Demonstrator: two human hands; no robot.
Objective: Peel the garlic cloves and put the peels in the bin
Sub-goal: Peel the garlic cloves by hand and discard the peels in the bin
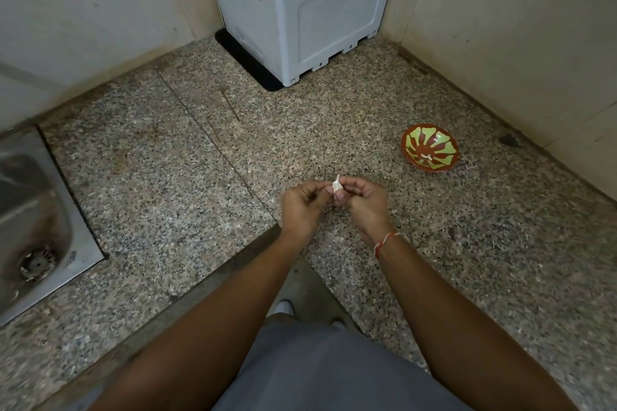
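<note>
Pinched between left hand (302, 207) and right hand (362, 200) just above the speckled granite counter (167, 160), a garlic clove (336, 186) mid-peel, papery skin upturned, red-and-green bowl (430, 147) apparently kept near for peeled cloves.

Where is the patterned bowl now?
In the head view, the bowl sits on the granite counter, right of and beyond the right hand, near the right wall.
</note>
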